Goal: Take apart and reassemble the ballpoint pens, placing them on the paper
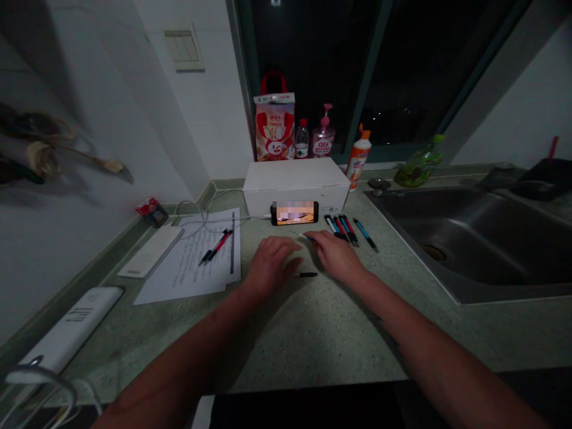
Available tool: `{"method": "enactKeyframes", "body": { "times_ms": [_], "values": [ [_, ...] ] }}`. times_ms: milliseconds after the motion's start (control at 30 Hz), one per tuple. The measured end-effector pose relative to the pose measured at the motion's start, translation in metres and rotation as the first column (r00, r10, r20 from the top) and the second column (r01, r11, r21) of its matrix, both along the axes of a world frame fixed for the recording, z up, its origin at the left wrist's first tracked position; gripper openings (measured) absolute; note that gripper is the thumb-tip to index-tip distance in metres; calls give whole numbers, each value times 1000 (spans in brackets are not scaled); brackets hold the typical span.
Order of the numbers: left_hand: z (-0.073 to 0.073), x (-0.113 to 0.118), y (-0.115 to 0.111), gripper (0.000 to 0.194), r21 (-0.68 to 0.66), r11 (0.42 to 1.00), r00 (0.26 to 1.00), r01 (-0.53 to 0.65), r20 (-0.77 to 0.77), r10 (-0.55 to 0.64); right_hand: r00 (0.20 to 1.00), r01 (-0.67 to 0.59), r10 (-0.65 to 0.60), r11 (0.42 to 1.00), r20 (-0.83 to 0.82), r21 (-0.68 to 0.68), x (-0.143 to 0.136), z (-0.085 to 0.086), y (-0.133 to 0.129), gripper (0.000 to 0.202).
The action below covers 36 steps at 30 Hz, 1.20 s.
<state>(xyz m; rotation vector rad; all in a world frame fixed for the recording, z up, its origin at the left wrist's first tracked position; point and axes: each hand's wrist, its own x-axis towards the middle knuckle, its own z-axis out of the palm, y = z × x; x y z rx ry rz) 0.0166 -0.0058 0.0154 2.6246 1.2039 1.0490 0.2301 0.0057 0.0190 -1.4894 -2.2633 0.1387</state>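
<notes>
My right hand [334, 253] is closed on a thin pen part [300, 235], blue near the fingertips and pale toward its left end. My left hand [273, 262] is held just to the left, fingers curved and apart, with nothing visible in it. A short black pen piece [308, 274] lies on the counter between and below the hands. Several pens [342, 229] in blue, red and white lie side by side beyond my right hand, with a blue pen [365, 235] slightly apart. Two pens [215, 246], red and black, rest on the printed papers [187, 277].
A lit phone [295, 213] leans against a white box [297, 179], its cable running left. A metal sink [478, 238] is at the right. White flat box [149, 253] and power strip [75, 333] lie left. Bottles [322, 138] and a red bag [274, 128] stand behind.
</notes>
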Motion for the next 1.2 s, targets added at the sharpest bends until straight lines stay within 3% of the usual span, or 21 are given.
{"method": "enactKeyframes", "body": {
  "times_ms": [67,167,300,467,567,700,967,1200],
  "values": [
    [-1,5,-3,19,-93,987,983,129,-117,-139,1000,22,-22,1000,-5,9,1,1,1,44],
    [-4,11,-4,11,-194,968,948,157,-245,-203,999,34,-34,999,-18,17,2,1,1,42],
    [-5,10,1,10,-233,972,969,39,-228,-93,999,45,-45,999,-5,15,3,1,0,42],
    [-4,-6,15,17,-259,945,974,-199,55,221,999,36,-36,999,11,33,5,1,1,41],
    [-5,-14,21,19,-269,928,942,-258,145,304,1000,14,-14,999,19,31,4,1,1,41],
    [-5,-16,24,19,-271,924,922,-271,202,330,1000,-3,2,1000,15,22,4,1,0,42],
    [-4,-14,21,18,-304,925,939,-228,182,292,999,-9,9,1000,44,0,3,4,-2,44],
    [-4,-14,21,19,-295,916,926,-270,181,332,997,4,-5,1000,71,12,3,6,-1,43]
  ]
}}
